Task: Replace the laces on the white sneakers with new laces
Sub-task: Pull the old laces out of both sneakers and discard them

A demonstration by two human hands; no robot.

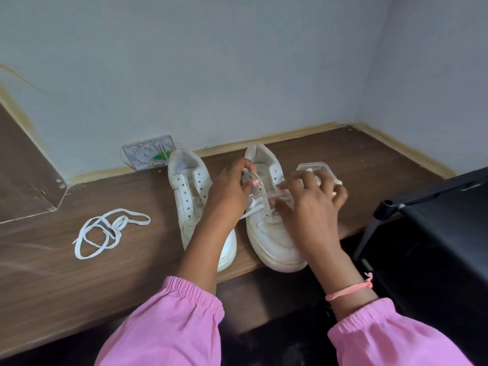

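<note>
Already unlaced, the left sneaker [195, 204] sits on the wooden worktop [79, 273] beside the right sneaker [266, 215], whose lace [254, 204] is partly threaded. The left hand [229, 191] pinches a lace loop near the tongue; the right hand [311, 202] is blurred with fingers spread over the eyelets, and its hold I cannot tell. A loose lace [105, 233] lies well apart to the left. Risks: the right sneaker's toe overhangs the worktop edge, so a hard tug could tip it off; the right hand could knock the plastic container [314, 169] just behind it.
</note>
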